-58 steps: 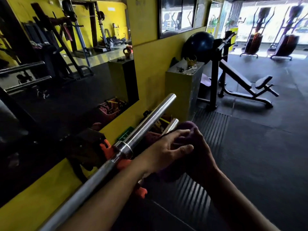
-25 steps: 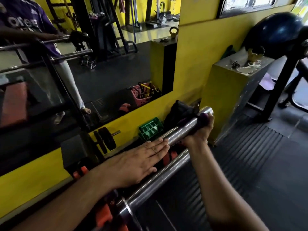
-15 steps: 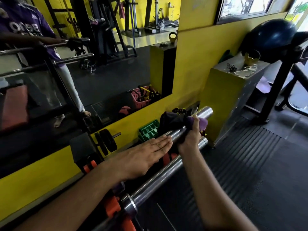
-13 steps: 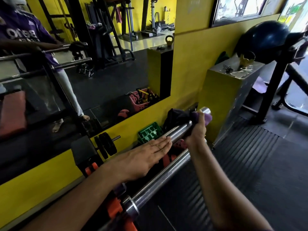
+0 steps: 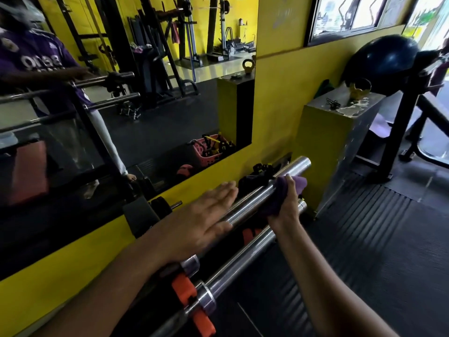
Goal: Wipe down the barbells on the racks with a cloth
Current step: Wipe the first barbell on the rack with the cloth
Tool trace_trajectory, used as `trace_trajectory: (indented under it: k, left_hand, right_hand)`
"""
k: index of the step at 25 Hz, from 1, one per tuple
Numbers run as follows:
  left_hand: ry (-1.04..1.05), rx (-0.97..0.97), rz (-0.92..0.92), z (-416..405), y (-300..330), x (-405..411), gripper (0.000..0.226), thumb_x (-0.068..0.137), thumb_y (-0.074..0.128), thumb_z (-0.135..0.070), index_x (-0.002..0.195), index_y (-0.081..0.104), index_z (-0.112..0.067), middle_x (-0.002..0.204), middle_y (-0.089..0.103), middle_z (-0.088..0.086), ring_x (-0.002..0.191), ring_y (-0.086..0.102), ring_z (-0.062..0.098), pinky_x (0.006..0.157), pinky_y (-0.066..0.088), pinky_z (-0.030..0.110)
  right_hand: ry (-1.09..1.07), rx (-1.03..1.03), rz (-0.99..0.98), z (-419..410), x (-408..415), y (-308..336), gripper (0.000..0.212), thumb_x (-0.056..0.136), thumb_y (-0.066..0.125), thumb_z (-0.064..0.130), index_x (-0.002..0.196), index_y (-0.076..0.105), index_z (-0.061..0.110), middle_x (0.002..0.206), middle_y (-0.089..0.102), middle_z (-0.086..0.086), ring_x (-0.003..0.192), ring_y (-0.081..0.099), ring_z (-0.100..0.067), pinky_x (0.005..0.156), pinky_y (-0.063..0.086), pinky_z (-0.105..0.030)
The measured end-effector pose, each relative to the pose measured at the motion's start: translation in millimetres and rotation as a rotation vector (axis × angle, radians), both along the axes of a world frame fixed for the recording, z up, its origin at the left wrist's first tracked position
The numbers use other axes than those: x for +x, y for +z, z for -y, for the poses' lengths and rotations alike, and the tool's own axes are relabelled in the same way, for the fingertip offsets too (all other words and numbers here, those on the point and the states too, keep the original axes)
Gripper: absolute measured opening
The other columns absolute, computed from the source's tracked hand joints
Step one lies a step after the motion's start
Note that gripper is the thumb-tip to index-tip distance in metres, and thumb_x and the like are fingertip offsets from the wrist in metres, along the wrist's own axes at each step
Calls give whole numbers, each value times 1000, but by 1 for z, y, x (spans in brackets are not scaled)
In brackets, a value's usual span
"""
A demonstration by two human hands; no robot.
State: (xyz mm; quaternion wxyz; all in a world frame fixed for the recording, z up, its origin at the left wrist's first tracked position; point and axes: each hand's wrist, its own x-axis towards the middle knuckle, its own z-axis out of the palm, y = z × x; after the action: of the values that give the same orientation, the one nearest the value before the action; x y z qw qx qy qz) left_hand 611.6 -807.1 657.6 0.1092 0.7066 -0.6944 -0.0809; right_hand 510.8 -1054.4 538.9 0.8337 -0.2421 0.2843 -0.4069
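Two chrome barbells lie side by side on a rack with orange holders (image 5: 184,291). The upper barbell (image 5: 252,201) runs up and to the right, its sleeve end near the yellow box. My right hand (image 5: 285,205) grips a purple cloth (image 5: 279,194) wrapped round this sleeve, a little short of its end. My left hand (image 5: 201,223) lies flat with straight fingers on the same sleeve, nearer to me. The lower barbell (image 5: 243,260) runs parallel just below and to the right, with neither hand on it.
A yellow wall with a big mirror (image 5: 109,117) stands close on the left. A yellow box (image 5: 335,144) stands past the bar ends, a dark exercise ball (image 5: 384,58) behind it. A black bench frame (image 5: 410,117) is at right. Ribbed black floor mats (image 5: 364,239) lie to the right.
My right hand with the cloth has slid back along the upper sleeve, from near its end toward me. My left hand stays flat on the bar.
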Motion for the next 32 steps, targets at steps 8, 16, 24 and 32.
trace_trajectory:
  k: [8,16,24,32]
  left_hand:
    - [107,-158,498,-90,-42,4,61,110,22,-47,160,21,-12,167,21,1,155,14,11,125,6,50]
    - [91,-232,464,-90,-47,8,59,110,26,-44,158,28,-10,164,29,2,153,21,11,125,10,50]
    - [55,-233,380,-129,-53,13,53,108,33,-30,158,29,-12,167,22,2,154,20,15,124,16,42]
    - [76,-242,266,-126,-54,11,50,108,34,-27,156,35,-11,164,29,3,153,21,13,126,14,43]
  right_hand:
    - [-50,33,-13,-55,17,25,37,81,75,56,99,71,24,125,71,-12,118,66,-36,99,52,-53]
    - [-2,122,-74,-138,24,27,42,83,79,39,110,70,9,100,75,-10,95,73,-30,81,61,-43]
    - [-114,36,-102,-43,15,33,33,84,73,51,96,67,21,118,72,-17,104,69,-38,93,55,-56]
    - [153,24,-224,-227,22,4,73,68,82,64,124,64,22,116,74,-2,113,68,-23,106,48,-48]
